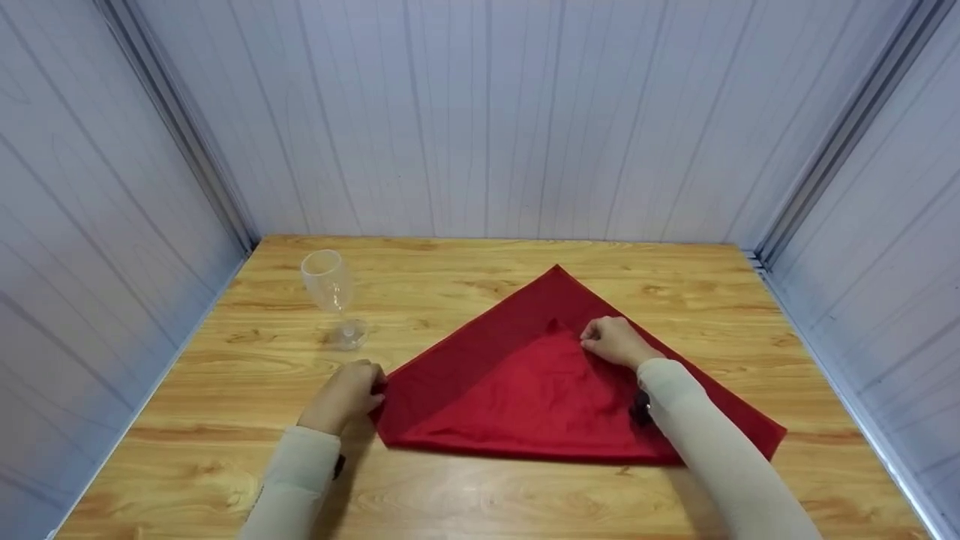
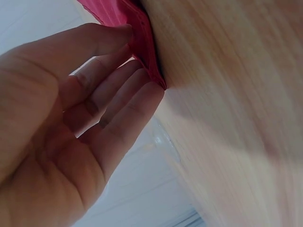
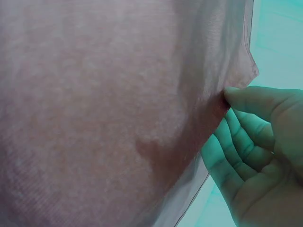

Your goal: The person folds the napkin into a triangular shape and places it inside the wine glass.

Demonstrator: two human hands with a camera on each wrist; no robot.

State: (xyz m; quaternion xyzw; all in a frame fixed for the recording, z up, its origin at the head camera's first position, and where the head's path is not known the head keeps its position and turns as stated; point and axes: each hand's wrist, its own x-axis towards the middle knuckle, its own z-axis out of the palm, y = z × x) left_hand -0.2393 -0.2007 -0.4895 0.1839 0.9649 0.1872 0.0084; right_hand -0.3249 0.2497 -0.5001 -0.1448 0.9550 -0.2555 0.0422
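"In the head view, the sleeves (image 1: 742,465) lay nearest. And the cloth (image 1: 450,367)?"

"On the table (image 1: 480,502), its long edge near, running left to right. A glass (image 1: 330,289) stood at far left."

"Grips?"

"The left hand (image 1: 346,394) pinched the left corner (image 1: 384,405); the right hand (image 1: 616,341), farther away, held the upper layer's (image 1: 525,390) edge, most cloth lying left and near of it."

"Left wrist view?"

"Thumb (image 2: 94,40) and fingers (image 2: 130,104) pinched cloth."

"Right wrist?"

"Also pinching, a cloth tip (image 3: 250,74) just beside the thumb."

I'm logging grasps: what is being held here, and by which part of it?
The red cloth: the left hand pinches its left corner, the right hand the edge of its folded-over layer.
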